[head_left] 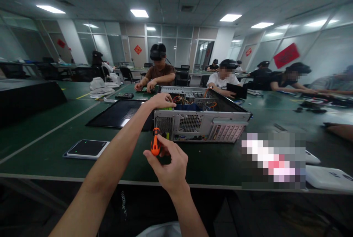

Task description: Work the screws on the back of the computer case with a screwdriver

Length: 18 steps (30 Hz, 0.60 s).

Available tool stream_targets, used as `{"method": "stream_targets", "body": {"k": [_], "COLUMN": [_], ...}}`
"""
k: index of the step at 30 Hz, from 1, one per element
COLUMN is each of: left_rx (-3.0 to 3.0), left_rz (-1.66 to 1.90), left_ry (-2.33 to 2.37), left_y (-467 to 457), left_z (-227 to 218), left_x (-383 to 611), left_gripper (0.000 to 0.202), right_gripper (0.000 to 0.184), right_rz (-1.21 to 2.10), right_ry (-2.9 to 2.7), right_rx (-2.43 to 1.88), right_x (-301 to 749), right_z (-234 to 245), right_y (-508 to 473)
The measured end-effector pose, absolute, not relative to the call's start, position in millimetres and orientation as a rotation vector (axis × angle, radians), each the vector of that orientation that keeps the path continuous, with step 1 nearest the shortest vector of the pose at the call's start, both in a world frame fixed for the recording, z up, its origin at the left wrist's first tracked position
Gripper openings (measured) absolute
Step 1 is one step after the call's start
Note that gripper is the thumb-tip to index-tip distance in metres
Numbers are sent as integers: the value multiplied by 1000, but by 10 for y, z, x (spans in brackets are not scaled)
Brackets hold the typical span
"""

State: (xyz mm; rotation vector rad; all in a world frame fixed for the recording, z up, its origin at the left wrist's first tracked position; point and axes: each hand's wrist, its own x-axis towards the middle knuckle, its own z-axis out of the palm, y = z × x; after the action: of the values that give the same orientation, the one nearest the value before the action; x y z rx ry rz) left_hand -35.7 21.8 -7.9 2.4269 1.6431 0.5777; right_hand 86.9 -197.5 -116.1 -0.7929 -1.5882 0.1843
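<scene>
An open desktop computer case (pixel 202 121) lies on its side on the green table (pixel 41 145), rear panel toward me, cables showing inside. My left hand (pixel 160 101) reaches across and rests closed on the case's top left edge. My right hand (pixel 169 165) is nearer to me, fingers pinched round an orange and black screwdriver (pixel 155 145) whose tip points at the lower left corner of the rear panel.
The case's black side panel (pixel 118 114) lies flat to the left. A small dark tablet-like device (pixel 86 148) sits at front left, white fans (pixel 101 88) behind it. White objects (pixel 328 176) lie at front right. Several people work at the table's far side.
</scene>
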Motion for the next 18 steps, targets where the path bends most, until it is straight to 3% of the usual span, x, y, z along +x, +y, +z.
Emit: {"method": "stream_targets", "body": {"k": [12,18], "left_rx": [2429,2431], "left_rz": [602,605], "left_ry": [1621,1612], "left_y": [241,254], "left_z": [-95,-101], "left_x": [-365,-374], "left_gripper": [41,41], "right_gripper": [38,32], "right_rz": [151,392], "right_ry": [-1461,-1370], "right_rx": [-859,-887], "right_x": [813,1023], "right_z": [-1112,-1004], "right_y": [-2015,-1986]}}
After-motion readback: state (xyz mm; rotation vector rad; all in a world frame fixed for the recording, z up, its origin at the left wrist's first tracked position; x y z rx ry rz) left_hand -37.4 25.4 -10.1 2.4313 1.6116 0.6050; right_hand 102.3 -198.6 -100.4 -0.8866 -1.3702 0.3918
